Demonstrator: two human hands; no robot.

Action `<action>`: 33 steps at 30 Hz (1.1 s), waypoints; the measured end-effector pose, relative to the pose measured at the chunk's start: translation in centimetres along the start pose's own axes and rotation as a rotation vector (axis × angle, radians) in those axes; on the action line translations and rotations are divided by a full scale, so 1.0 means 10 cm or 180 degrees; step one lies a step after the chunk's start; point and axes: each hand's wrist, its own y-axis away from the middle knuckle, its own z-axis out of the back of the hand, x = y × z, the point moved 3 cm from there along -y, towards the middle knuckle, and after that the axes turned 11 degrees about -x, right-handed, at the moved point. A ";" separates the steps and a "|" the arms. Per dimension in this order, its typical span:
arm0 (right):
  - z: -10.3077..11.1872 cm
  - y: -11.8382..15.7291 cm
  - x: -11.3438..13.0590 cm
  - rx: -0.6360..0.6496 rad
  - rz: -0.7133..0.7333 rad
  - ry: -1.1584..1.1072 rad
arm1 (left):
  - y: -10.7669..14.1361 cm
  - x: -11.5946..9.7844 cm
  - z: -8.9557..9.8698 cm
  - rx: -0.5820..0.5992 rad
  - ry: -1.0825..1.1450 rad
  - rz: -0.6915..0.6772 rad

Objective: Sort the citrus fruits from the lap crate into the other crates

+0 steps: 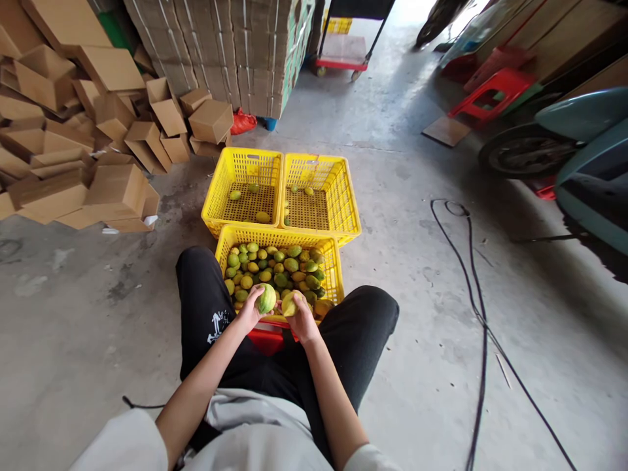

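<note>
My left hand [250, 310] is closed around a round, mostly green lemon [266, 298] with yellowish streaks. In my right hand [304, 320] is a yellower lemon [290, 303], partly covered by the fingers. Both hands are close together over the near side of a yellow plastic crate [334, 268] between my knees. Many green and yellow lemons [280, 267] fill that crate's floor. Beyond it stand two more yellow crates, a left one [216, 190] and a right one [346, 196], touching side by side, each with a few lemons at the bottom.
Folded-open cardboard boxes [118, 190] are heaped at left, beside a tall strapped cardboard stack [220, 52]. A flat trolley [343, 55] stands at the back. To the right are a red stool [490, 95], a scooter [589, 163] and a black cable [483, 314] on the floor.
</note>
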 end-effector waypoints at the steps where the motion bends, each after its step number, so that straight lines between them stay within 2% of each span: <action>1: 0.00 0.01 0.00 -0.0019 0.0037 0.0059 | 0.01 0.01 -0.01 0.0063 -0.0058 0.0006; 5: -0.02 0.04 0.01 0.0006 0.0111 0.0147 | 0.04 0.01 -0.04 0.0206 -0.0045 0.0155; 9: 0.00 0.00 0.03 -0.0007 0.0013 -0.0063 | 0.07 -0.03 -0.07 0.0379 0.0279 0.0284; 12: 0.06 -0.05 0.04 0.0033 -0.0055 -0.0290 | 0.06 -0.03 -0.06 0.0298 0.0421 0.0275; 15: 0.09 -0.08 0.03 0.0060 -0.0020 -0.0313 | 0.03 -0.02 -0.05 0.0215 0.0360 0.0189; 21: 0.03 0.01 0.02 -0.0096 0.0142 -0.0093 | 0.04 -0.02 -0.05 0.0361 0.0026 -0.0072; 25: -0.03 0.05 0.02 0.0090 0.0075 -0.0005 | 0.04 0.02 -0.05 0.0449 -0.0008 0.0134; 29: -0.01 0.02 0.01 0.0175 -0.0074 -0.0135 | 0.00 0.02 -0.01 0.0293 0.0390 0.0348; 33: 0.02 -0.01 0.00 0.0301 -0.0085 -0.0392 | -0.02 -0.03 0.01 0.0054 0.1027 0.0280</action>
